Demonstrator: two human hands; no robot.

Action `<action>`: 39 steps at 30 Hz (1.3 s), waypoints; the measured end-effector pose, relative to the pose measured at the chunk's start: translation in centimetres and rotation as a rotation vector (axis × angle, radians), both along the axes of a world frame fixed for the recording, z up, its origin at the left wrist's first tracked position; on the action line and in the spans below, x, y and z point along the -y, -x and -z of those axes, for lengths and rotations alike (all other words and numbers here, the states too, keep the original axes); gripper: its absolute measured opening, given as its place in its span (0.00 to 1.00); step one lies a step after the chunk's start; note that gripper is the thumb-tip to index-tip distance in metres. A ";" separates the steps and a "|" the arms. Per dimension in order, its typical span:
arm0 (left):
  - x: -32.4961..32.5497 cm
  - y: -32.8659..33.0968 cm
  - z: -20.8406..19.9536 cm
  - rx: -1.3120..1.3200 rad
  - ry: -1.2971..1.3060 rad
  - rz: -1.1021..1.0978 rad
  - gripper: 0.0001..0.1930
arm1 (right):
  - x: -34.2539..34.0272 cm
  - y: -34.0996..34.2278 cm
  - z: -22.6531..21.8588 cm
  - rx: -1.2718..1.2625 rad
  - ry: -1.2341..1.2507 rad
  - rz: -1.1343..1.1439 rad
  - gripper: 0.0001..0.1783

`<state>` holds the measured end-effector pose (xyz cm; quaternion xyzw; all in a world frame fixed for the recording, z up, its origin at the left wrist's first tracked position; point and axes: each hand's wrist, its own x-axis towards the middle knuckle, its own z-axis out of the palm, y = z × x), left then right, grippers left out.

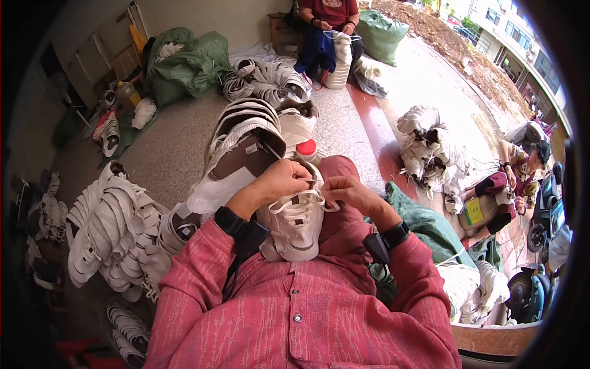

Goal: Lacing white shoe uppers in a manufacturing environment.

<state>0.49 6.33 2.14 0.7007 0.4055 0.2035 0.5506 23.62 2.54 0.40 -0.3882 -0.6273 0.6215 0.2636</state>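
Observation:
A cream sneaker (292,237) rests on my lap with its toe toward me. Its white shoelace (297,210) runs across the tongue, and a loop droops from it on the right side. My left hand (279,181) is closed over the shoe's ankle opening, thumb and finger pinching a lace end. From the right, my right hand (353,194) pinches the lace beside the opening, its fingertips close to those of the left. Just beyond the shoe stands a container with a red lid (306,149).
Nested shoe uppers (249,120) stand ahead of me. More uppers are heaped at left (114,224) and right (424,144). Green sacks (196,67) lie at the back left. One person (332,37) sits ahead handling laces; another person (522,178) sits at the right near parked scooters (528,286).

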 end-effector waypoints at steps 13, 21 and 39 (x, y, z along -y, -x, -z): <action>0.1 0.2 -0.2 -0.078 -0.245 0.052 0.12 | 0.5 0.8 0.4 -0.154 0.151 0.070 0.09; 0.3 0.4 -0.3 -0.067 -0.227 0.060 0.14 | 0.6 0.6 0.8 -0.328 0.235 0.079 0.09; 0.4 0.4 -0.4 -0.053 -0.232 0.065 0.16 | 0.4 0.7 0.7 -0.278 0.080 0.110 0.10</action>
